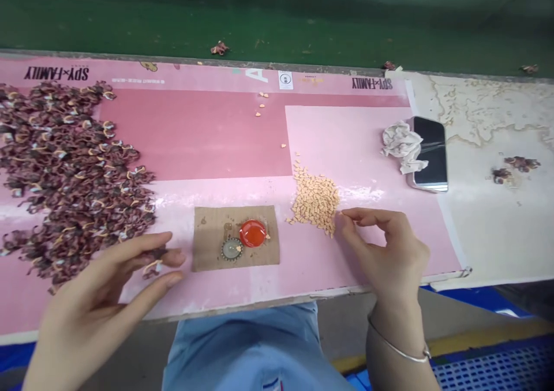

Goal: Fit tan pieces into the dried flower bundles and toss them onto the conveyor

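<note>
Between the fingers of my left hand [116, 287] is a small dark maroon figurine piece [156, 255] with pale bits, like those in the large heap [78, 172] beside it. My right hand [385, 244] pinches thumb and forefinger together at the right edge of a pile of tiny beige pieces [315, 200]; whatever is in the pinch is too small to make out. A piece of brown cardboard [208, 241] lies between my hands. On it sit a red round cap [253, 233] and an upturned metal bottle cap [232, 249], with a few beige pieces by them.
A phone [433, 154] lies at the right with crumpled tissue [402, 143] partly over it. Several beige pieces [262, 105] are scattered farther back. Beyond the pink poster [208, 137] runs a green surface [151, 22] bearing stray maroon pieces. More maroon pieces [521, 164] lie far right.
</note>
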Action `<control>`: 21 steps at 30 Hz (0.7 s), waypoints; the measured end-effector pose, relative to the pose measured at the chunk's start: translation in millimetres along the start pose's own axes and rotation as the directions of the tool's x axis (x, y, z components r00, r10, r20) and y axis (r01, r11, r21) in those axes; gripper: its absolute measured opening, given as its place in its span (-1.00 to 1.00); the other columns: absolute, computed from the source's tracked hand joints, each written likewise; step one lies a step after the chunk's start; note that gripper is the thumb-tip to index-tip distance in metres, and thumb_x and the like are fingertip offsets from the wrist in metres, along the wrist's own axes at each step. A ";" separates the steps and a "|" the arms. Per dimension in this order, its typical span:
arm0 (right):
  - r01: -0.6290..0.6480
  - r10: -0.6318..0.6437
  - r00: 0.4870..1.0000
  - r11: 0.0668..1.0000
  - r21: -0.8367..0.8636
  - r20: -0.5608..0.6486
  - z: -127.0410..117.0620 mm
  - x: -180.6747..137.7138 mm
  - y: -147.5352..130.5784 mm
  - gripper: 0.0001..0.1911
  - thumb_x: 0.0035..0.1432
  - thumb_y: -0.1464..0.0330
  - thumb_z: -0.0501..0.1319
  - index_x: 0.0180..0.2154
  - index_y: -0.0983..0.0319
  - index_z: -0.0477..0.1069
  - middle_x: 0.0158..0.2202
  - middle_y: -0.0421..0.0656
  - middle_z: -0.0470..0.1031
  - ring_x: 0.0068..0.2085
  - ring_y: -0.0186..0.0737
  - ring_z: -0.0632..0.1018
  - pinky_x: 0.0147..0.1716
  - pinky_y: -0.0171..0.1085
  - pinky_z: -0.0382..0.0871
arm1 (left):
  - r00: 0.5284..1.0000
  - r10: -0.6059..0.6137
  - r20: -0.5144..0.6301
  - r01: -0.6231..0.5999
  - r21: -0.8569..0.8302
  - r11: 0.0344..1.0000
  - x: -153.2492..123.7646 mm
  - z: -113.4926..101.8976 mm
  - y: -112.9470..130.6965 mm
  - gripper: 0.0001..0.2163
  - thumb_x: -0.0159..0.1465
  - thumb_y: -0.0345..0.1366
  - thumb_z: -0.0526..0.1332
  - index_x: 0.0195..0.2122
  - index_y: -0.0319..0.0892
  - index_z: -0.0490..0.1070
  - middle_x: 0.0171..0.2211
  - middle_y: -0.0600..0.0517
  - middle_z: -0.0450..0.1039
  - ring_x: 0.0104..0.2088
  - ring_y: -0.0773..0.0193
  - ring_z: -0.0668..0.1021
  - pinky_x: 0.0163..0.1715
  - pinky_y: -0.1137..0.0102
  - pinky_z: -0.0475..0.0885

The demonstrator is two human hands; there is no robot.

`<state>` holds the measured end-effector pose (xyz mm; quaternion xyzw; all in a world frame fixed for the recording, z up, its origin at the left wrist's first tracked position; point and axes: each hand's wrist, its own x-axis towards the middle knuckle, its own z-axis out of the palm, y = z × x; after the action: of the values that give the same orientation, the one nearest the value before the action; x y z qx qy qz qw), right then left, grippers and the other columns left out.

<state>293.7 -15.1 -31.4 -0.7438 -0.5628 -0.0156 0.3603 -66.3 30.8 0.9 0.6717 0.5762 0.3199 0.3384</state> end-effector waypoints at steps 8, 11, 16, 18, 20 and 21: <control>0.339 -0.404 0.908 0.864 0.372 0.111 11.5 -0.4 -68.5 -0.63 0.22 0.62 0.33 -0.35 0.11 0.23 -0.32 -0.26 0.70 -0.31 -0.31 0.71 -0.33 -0.36 0.64 | 0.981 0.173 0.087 -0.160 -0.141 0.977 -2.1 30.8 26.6 -0.90 0.41 -0.19 0.36 -0.11 0.08 0.69 -0.43 0.15 0.55 -0.49 0.44 0.56 -0.44 0.65 0.50; 0.439 -0.503 0.856 0.831 0.340 0.124 17.0 4.2 -83.1 -0.62 0.26 0.64 0.31 -0.37 0.11 0.22 -0.31 -0.21 0.71 -0.32 -0.29 0.71 -0.29 -0.32 0.67 | 0.977 0.203 0.064 -0.186 -0.203 0.961 -4.7 39.7 28.3 -0.87 0.41 -0.24 0.36 -0.06 0.04 0.68 -0.28 0.10 0.54 -0.29 0.42 0.60 -0.28 0.66 0.52; 0.535 -0.594 0.785 0.792 0.293 0.173 16.9 2.3 -75.5 -0.71 0.25 0.66 0.32 -0.24 0.16 0.36 -0.21 -0.16 0.71 -0.19 -0.23 0.70 -0.14 -0.24 0.67 | 0.982 0.146 0.116 -0.101 -0.325 0.940 -11.0 50.6 28.7 -0.73 0.39 -0.47 0.34 0.01 0.04 0.62 -0.17 0.14 0.60 -0.19 0.45 0.62 -0.12 0.69 0.52; 0.543 -0.600 0.777 0.792 0.280 0.190 14.9 0.4 -71.7 -0.72 0.24 0.65 0.33 -0.20 0.17 0.39 -0.17 -0.17 0.71 -0.15 -0.22 0.68 -0.10 -0.23 0.66 | 0.985 0.110 0.130 -0.056 -0.363 0.930 -11.4 51.9 29.6 -0.74 0.37 -0.48 0.35 -0.02 0.05 0.63 -0.19 0.16 0.62 -0.19 0.46 0.63 -0.12 0.71 0.52; 0.538 -0.595 0.778 0.796 0.278 0.199 13.6 -0.8 -70.1 -0.72 0.24 0.65 0.34 -0.19 0.18 0.40 -0.16 -0.17 0.71 -0.12 -0.22 0.67 -0.09 -0.24 0.65 | 0.985 0.074 0.154 -0.006 -0.404 0.915 -11.4 52.6 29.8 -0.75 0.38 -0.47 0.35 -0.04 0.06 0.63 -0.18 0.18 0.64 -0.20 0.47 0.65 -0.13 0.71 0.53; 0.536 -0.594 0.779 0.797 0.278 0.200 13.4 -1.0 -69.8 -0.73 0.24 0.65 0.34 -0.19 0.18 0.41 -0.15 -0.17 0.71 -0.12 -0.23 0.67 -0.09 -0.25 0.65 | 0.985 0.057 0.166 0.019 -0.424 0.906 -11.6 53.2 29.3 -0.75 0.39 -0.46 0.35 -0.03 0.07 0.63 -0.17 0.18 0.66 -0.20 0.46 0.65 -0.13 0.71 0.53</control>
<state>229.0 -1.0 -5.6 -0.4927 -0.8038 0.0388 0.3310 -7.9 11.7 -5.6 0.6132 0.4544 0.3807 0.5220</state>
